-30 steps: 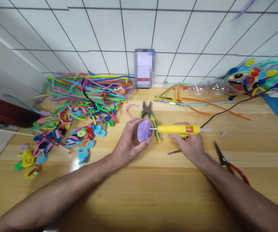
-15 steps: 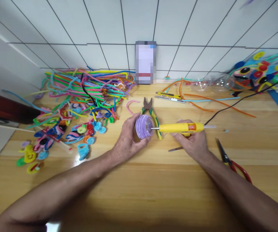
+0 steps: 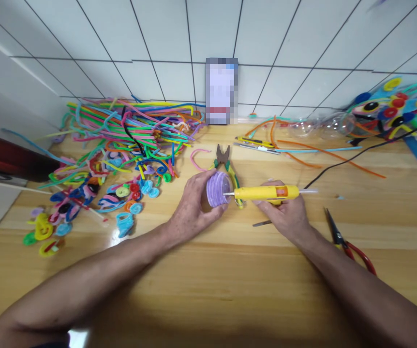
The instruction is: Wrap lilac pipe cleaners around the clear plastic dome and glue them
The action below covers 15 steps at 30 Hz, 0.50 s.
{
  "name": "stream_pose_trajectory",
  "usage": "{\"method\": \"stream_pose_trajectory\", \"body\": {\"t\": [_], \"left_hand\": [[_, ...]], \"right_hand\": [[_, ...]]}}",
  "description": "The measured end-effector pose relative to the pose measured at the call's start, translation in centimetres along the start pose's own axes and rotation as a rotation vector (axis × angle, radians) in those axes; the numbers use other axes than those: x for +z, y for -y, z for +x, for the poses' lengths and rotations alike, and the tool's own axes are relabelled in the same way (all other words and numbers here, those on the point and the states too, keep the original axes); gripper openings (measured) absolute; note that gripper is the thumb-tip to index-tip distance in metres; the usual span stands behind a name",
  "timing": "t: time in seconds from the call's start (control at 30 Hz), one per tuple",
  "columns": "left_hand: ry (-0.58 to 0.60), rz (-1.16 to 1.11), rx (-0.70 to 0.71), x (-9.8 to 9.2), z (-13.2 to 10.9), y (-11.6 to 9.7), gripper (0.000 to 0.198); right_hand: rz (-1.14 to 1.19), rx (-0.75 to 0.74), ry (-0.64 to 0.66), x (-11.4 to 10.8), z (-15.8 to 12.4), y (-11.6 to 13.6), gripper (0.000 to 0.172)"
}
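A clear ball wrapped in purple pipe cleaner point(image 3: 215, 189) is gripped between the fingers and thumb of my left hand point(image 3: 194, 205). My right hand point(image 3: 287, 209) is closed round the handle of a yellow glue gun point(image 3: 262, 193), which points left. Its metal tip is at the right side of the ball, by the bare clear part. A translucent glue stick point(image 3: 309, 191) sticks out of the gun's back end. Green-and-yellow pliers point(image 3: 223, 157) lie just behind the ball, their handles partly hidden.
Pipe cleaners point(image 3: 121, 125) and coiled shapes point(image 3: 124, 224) spread over the left. A phone point(image 3: 221, 92) leans on the tiled wall. Knives point(image 3: 255, 143), clear balls point(image 3: 335, 126) and a black cord point(image 3: 353, 155) lie behind; red-handled scissors point(image 3: 339, 237) lie right.
The glue gun in my right hand has moved slightly left, its tip now over the ball's near-right side. My left hand and the ball have shifted slightly right in view.
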<state>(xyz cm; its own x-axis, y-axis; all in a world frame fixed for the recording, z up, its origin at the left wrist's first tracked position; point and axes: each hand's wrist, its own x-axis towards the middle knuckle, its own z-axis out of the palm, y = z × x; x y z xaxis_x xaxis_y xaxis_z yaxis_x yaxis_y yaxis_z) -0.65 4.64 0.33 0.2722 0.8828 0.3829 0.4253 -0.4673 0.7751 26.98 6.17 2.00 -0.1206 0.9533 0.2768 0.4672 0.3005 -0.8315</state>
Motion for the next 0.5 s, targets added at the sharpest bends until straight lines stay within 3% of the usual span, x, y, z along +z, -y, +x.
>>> {"method": "stream_pose_trajectory", "body": {"t": [0.13,0.5], "left_hand": [[0.009,-0.001,0.001,-0.08,0.04,0.01,0.082],[0.008,0.007,0.01,-0.1,0.12,-0.01,0.083]], "right_hand": [[-0.007,-0.009,-0.015,0.11,0.01,0.06,0.013],[-0.02,-0.021,-0.02,-0.02,0.2,0.32,0.016]]}}
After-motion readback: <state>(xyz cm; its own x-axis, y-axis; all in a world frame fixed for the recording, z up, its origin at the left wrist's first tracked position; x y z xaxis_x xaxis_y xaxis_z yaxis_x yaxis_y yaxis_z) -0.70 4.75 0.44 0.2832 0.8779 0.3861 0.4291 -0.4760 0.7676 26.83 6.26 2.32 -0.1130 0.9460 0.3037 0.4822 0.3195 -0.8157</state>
